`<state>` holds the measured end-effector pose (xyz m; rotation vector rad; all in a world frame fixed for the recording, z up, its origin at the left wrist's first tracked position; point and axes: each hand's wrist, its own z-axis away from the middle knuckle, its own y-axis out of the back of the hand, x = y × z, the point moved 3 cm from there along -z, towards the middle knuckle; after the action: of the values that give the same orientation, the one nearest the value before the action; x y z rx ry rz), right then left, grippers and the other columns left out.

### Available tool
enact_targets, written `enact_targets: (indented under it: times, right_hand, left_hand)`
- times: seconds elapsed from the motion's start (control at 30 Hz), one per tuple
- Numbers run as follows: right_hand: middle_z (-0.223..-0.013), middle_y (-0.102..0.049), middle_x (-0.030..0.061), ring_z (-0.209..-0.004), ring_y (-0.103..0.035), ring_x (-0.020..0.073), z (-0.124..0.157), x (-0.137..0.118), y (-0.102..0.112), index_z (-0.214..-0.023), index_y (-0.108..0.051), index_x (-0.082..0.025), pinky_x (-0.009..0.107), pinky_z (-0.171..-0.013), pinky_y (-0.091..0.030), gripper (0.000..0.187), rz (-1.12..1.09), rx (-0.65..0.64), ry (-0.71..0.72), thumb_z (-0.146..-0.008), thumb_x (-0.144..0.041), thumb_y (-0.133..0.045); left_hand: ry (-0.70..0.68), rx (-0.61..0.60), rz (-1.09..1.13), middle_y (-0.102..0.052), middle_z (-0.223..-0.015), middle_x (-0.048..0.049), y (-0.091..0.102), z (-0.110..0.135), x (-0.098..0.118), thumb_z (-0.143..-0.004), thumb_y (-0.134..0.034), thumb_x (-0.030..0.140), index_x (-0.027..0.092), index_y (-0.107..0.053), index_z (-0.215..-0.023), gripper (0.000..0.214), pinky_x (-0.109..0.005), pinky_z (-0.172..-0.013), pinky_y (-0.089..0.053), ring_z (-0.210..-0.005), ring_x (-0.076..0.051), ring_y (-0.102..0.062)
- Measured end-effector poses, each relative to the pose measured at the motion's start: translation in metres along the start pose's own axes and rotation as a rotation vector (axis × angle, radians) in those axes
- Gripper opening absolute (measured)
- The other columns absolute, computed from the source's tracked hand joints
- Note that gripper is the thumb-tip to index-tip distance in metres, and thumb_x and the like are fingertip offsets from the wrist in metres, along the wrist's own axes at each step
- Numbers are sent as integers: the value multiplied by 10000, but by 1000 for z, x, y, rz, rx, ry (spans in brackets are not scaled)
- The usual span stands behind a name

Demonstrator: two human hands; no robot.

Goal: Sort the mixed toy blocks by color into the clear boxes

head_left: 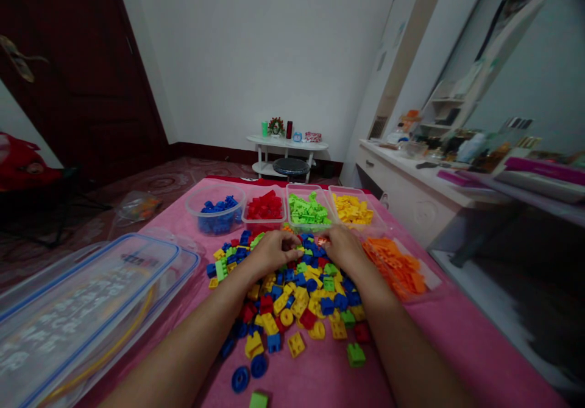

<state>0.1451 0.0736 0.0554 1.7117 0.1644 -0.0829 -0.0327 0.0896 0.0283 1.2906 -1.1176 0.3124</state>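
Observation:
A loose pile of toy building blocks in yellow, blue, red and green lies on the pink cloth. My left hand rests over the pile's far left part, thumb and fingers curved and apart, with nothing visible held. At the far right of the pile is my right hand, its fingers bent together and pointing down. A reddish bit shows by those fingertips, but I cannot make out what they grip. Beyond the hands stand clear tubs of blue blocks, red blocks, green blocks and yellow blocks.
A clear tub of orange blocks sits right of my right forearm. On the left lies a large clear plastic box lid with blue edging. A white dresser stands at the right, and a small white table against the wall.

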Motion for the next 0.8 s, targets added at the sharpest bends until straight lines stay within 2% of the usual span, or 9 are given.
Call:
enact_targets:
  times: [0.17, 0.27, 0.37, 0.47, 0.53, 0.63, 0.73, 0.8]
  right_hand:
    - [-932, -699, 82, -873, -618, 212, -5, 14, 27, -928, -718, -196, 276, -717, -433, 246, -120, 42, -30, -716, -252, -607]
    - [-810, -693, 54, -753, -617, 179, -4, 22, 41, -872, -704, -172, 249, -636, -430, 214, -350, 54, -16, -718, -265, -588]
    - [-769, -680, 44, -715, -612, 161, -3, 26, 47, -808, -681, -150, 239, -630, -443, 180, -631, 30, 20, -721, -253, -562]
    - [-818, -686, 49, -721, -615, 155, -3, 30, 49, -924, -672, -142, 241, -636, -457, 262, -758, 10, 0, -735, -243, -520]
    - [-843, -689, 53, -716, -618, 157, -2, 35, 53, -1024, -656, -141, 243, -623, -458, 338, -697, 17, -33, -743, -248, -503]
    - [-893, -695, 63, -770, -628, 177, 3, 50, 68, -1010, -679, -165, 256, -654, -456, 339, -423, 90, -116, -722, -245, -519]
    - [-922, -699, 69, -810, -637, 221, 14, 70, 88, -971, -710, -228, 301, -674, -449, 318, -117, 138, -321, -700, -285, -555]
    - [-931, -702, 71, -809, -642, 246, 23, 81, 98, -976, -715, -264, 330, -667, -445, 321, -1, 140, -434, -696, -332, -575]
  left_hand:
    - [8, -14, 22, -684, -770, -63, -1, 0, -1, -721, -631, 353, 102, -686, -909, 319, -243, -613, -440, -665, -162, -609]
    - [21, -9, 10, -691, -773, -66, 0, 0, 0, -729, -623, 347, 105, -692, -920, 317, -245, -616, -437, -674, -167, -614]
    - [22, -8, -7, -697, -769, -60, 1, 0, 0, -735, -616, 345, 119, -701, -910, 299, -244, -612, -431, -683, -173, -622]
    - [15, -14, -10, -697, -750, -50, 1, -1, -1, -747, -599, 365, 128, -703, -911, 306, -243, -596, -422, -673, -173, -622]
    - [18, -14, -6, -695, -736, -45, 0, -1, -3, -752, -592, 378, 131, -704, -912, 315, -241, -591, -419, -671, -174, -622]
    - [11, -12, -7, -696, -737, -43, 0, -1, -5, -754, -586, 387, 133, -707, -902, 318, -241, -597, -424, -675, -174, -622]
    - [-17, -7, -24, -698, -754, -46, -1, -1, -6, -758, -576, 391, 134, -709, -899, 322, -244, -603, -429, -672, -172, -618]
    - [-28, -5, -39, -699, -759, -46, 0, -1, -6, -762, -569, 392, 136, -710, -906, 325, -246, -607, -431, -671, -172, -616]
